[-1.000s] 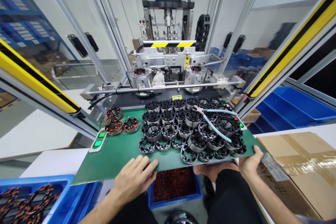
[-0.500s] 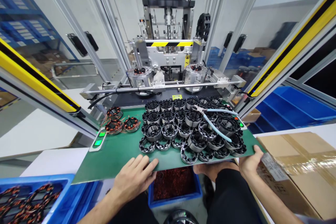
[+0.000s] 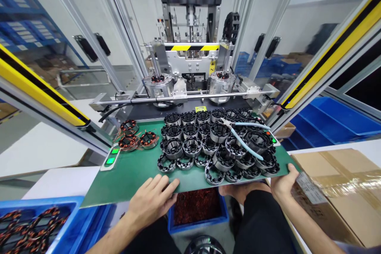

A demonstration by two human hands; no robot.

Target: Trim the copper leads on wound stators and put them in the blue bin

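My left hand rests on the front edge of the green worktop, fingers lying over the surface and holding nothing. At the right front corner, my right hand grips the worktop's edge, thumb on top; its other fingers are mostly hidden. Between and beyond the hands stand several rows of bare stator cores, grey metal rings with black inserts, some stacked. Cutting pliers with light blue handles lie open on top of them. Toward the left are three copper-wound stators with loose wire ends.
Behind the worktop is a machine with two metal fixtures, each holding a wound stator, and a crossbar. Yellow-black posts flank it. A blue bin with wound stators is at left, a cardboard box at right, a scrap bin below.
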